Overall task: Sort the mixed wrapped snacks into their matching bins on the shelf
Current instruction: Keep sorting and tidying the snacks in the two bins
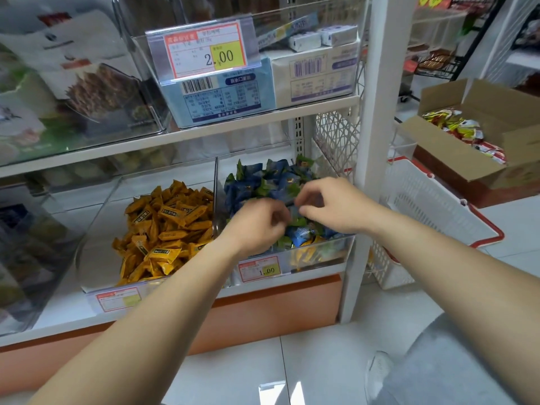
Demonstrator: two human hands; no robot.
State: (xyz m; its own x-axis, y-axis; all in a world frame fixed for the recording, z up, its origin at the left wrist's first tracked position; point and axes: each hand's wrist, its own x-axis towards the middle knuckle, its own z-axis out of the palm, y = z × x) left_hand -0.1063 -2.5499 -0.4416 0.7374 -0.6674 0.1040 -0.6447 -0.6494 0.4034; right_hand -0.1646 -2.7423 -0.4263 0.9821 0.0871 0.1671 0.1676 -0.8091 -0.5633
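Wrappers (263, 176) crinkly, clear bin (336, 252); left hand (257, 226), right hand (330, 206) inside.

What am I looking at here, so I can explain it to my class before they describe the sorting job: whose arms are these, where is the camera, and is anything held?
There is no machine: a person wears one camera on the head, looking down at their own bare arms. The left hand and the right hand are in a clear shelf bin of blue and green wrapped snacks. The neighbouring bin holds yellow snacks. Both hands look curled, but blur hides whether either grips a wrapper.
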